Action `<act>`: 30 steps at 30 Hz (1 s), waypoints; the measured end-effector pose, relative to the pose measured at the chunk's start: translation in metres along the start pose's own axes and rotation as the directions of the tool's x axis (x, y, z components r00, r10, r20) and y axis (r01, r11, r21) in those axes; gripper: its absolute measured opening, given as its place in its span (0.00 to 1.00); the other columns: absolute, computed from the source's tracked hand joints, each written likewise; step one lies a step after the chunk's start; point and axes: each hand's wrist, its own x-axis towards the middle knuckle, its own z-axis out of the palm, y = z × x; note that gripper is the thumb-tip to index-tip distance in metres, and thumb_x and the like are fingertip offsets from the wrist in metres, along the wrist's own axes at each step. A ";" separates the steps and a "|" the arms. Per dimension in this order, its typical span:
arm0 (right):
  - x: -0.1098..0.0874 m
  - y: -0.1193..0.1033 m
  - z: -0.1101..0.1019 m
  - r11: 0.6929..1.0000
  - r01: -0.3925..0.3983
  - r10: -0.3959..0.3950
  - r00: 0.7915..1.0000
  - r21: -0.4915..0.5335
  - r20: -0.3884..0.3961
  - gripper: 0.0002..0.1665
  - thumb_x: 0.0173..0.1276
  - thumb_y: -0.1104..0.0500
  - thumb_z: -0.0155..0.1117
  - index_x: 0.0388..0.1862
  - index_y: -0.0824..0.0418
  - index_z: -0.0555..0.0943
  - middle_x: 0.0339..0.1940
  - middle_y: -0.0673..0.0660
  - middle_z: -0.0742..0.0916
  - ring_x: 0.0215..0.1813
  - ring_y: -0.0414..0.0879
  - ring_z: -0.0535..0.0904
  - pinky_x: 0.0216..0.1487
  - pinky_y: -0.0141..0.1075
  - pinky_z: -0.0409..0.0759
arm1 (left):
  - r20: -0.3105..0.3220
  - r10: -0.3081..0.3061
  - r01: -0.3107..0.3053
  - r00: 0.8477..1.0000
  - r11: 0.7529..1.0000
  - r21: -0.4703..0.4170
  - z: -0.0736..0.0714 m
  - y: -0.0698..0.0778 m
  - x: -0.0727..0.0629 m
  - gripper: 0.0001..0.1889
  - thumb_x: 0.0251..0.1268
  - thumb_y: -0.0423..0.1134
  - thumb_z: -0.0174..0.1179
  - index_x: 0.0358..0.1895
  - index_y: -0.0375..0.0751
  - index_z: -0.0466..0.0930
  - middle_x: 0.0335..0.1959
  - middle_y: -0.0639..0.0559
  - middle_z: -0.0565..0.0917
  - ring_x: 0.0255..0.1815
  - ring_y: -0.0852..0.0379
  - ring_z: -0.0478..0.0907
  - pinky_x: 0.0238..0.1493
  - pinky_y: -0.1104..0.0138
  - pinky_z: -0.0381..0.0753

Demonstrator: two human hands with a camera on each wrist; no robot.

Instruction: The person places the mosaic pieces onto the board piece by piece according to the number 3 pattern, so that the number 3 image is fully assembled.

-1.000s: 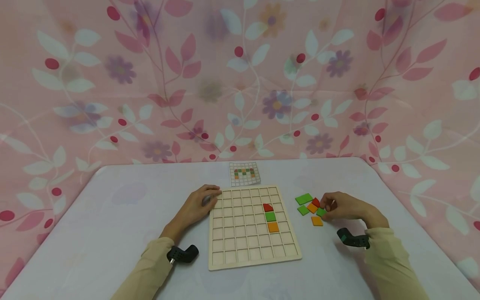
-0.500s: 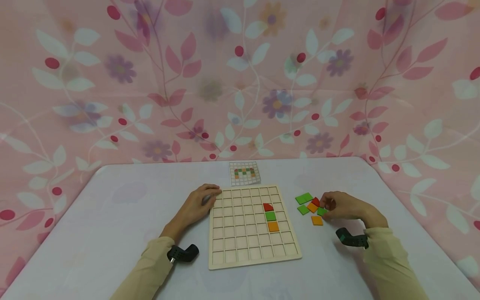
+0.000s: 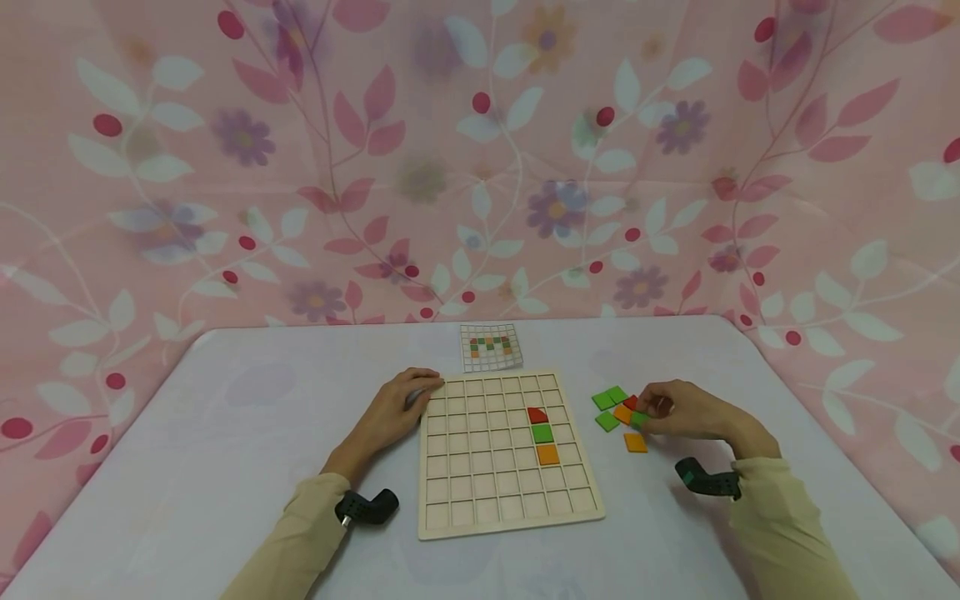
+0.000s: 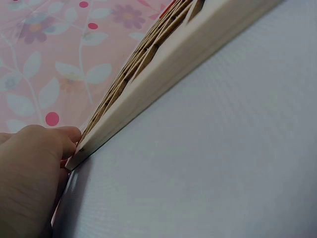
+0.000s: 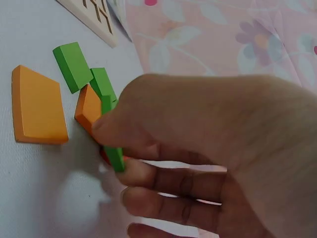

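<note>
My left hand [image 3: 397,408] holds the far-left corner of a pale wooden grid board [image 3: 461,467], its fingertips over the corner in the left wrist view. A red rounded piece [image 3: 537,415], a green square [image 3: 542,433] and an orange square [image 3: 548,454] sit in one column of the board. To the right, my right hand [image 3: 686,410] pinches a green square tile [image 5: 117,157] between thumb and finger, tilted on edge in the right wrist view. Beside it lie an orange tile [image 3: 622,414], a partly hidden red piece [image 3: 631,402] and several green tiles [image 3: 607,422].
A printed pattern card [image 3: 491,347] with coloured squares lies behind the board. Another orange tile [image 3: 635,442] lies apart, nearer the front. The white table [image 3: 225,433] meets a pink floral cloth [image 3: 480,167] at its back.
My right hand has picked up the green tile, which shifts slightly left and tips up between the fingers. The left hand stays at the board's corner.
</note>
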 end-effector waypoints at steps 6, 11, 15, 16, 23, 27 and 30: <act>0.003 -0.004 0.004 0.997 0.070 -0.071 0.995 -0.016 -0.069 0.15 0.58 0.52 0.69 0.42 0.57 0.79 0.31 0.49 0.79 0.35 0.42 0.72 0.34 0.28 0.75 | -0.001 -0.005 0.005 1.000 1.000 -0.002 0.000 -0.001 0.000 0.15 0.66 0.30 0.56 0.54 0.39 0.81 0.55 0.46 0.79 0.60 0.46 0.74 0.60 0.52 0.73; 0.007 -0.007 0.010 0.991 0.134 -0.133 0.988 0.006 -0.083 0.14 0.59 0.54 0.69 0.41 0.58 0.79 0.30 0.49 0.79 0.32 0.40 0.72 0.32 0.28 0.74 | -0.003 0.002 -0.002 1.000 1.000 0.002 0.002 -0.004 0.000 0.15 0.65 0.30 0.56 0.54 0.39 0.81 0.55 0.46 0.79 0.60 0.47 0.74 0.59 0.52 0.73; 0.010 -0.011 0.014 0.989 0.149 -0.147 0.985 0.021 -0.095 0.14 0.59 0.56 0.69 0.42 0.59 0.79 0.31 0.50 0.80 0.33 0.41 0.73 0.33 0.28 0.76 | -0.005 0.003 -0.003 1.000 1.000 -0.008 0.002 -0.004 0.000 0.14 0.65 0.30 0.56 0.53 0.39 0.81 0.55 0.46 0.79 0.60 0.47 0.75 0.59 0.52 0.74; 0.011 -0.012 0.016 0.988 0.149 -0.146 0.984 0.026 -0.100 0.14 0.59 0.57 0.69 0.43 0.59 0.79 0.32 0.50 0.80 0.34 0.42 0.73 0.34 0.28 0.76 | -0.005 0.003 -0.003 1.000 1.000 -0.008 0.002 -0.004 0.000 0.14 0.65 0.30 0.56 0.53 0.39 0.81 0.55 0.46 0.79 0.60 0.47 0.75 0.59 0.52 0.74; 0.018 -0.021 0.025 0.974 0.227 -0.221 0.963 0.019 -0.155 0.16 0.57 0.60 0.69 0.45 0.59 0.80 0.39 0.51 0.83 0.37 0.45 0.74 0.39 0.29 0.77 | -0.004 -0.004 0.004 1.000 1.000 -0.008 0.000 -0.002 0.001 0.14 0.65 0.30 0.57 0.53 0.39 0.81 0.55 0.46 0.79 0.60 0.47 0.75 0.59 0.53 0.74; 0.020 -0.027 0.028 0.967 0.253 -0.249 0.951 -0.001 -0.181 0.16 0.57 0.60 0.69 0.45 0.57 0.80 0.38 0.49 0.82 0.37 0.46 0.75 0.39 0.31 0.78 | -0.002 -0.003 0.003 1.000 1.000 0.004 0.000 -0.001 0.001 0.14 0.65 0.30 0.57 0.53 0.39 0.81 0.55 0.46 0.79 0.60 0.46 0.74 0.60 0.52 0.73; 0.021 -0.032 0.030 0.967 0.254 -0.253 0.949 -0.019 -0.190 0.15 0.57 0.59 0.70 0.45 0.56 0.80 0.38 0.49 0.82 0.37 0.47 0.75 0.39 0.32 0.78 | 0.005 0.000 -0.001 1.000 1.000 0.015 0.000 0.000 0.001 0.14 0.65 0.30 0.56 0.53 0.38 0.81 0.55 0.45 0.79 0.59 0.45 0.74 0.59 0.51 0.73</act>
